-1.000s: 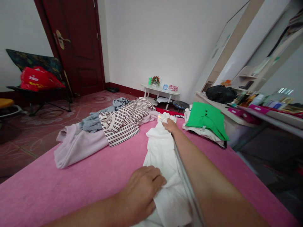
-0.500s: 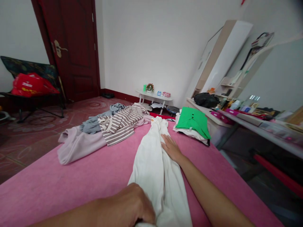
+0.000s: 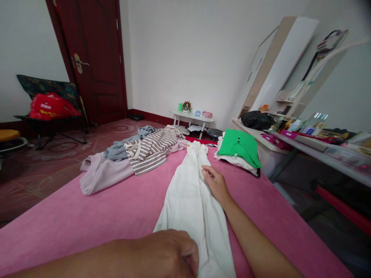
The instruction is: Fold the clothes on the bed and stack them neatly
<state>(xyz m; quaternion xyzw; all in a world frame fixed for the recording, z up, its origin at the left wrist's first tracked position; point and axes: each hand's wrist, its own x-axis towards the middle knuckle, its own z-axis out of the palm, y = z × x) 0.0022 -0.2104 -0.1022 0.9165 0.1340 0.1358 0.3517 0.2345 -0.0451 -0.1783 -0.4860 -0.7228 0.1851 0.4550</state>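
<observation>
A long white garment lies lengthwise on the pink bed cover, narrow and gathered at its far end and wider toward me. At its near end my left hand is closed on the fabric, fingers curled under and partly hidden. My right hand rests along the garment's right edge farther up. Its fingers are loosely bent and apart, touching the cloth.
Left of the garment lie a striped shirt, a pale pink garment and grey clothing. A green folded shirt tops a pile on the right. Beyond it stands a cluttered dressing table.
My right hand has gone from lying flat to bent fingers at the garment's edge. My left hand has shifted slightly right, still closed on the cloth. The view has tilted a little.
</observation>
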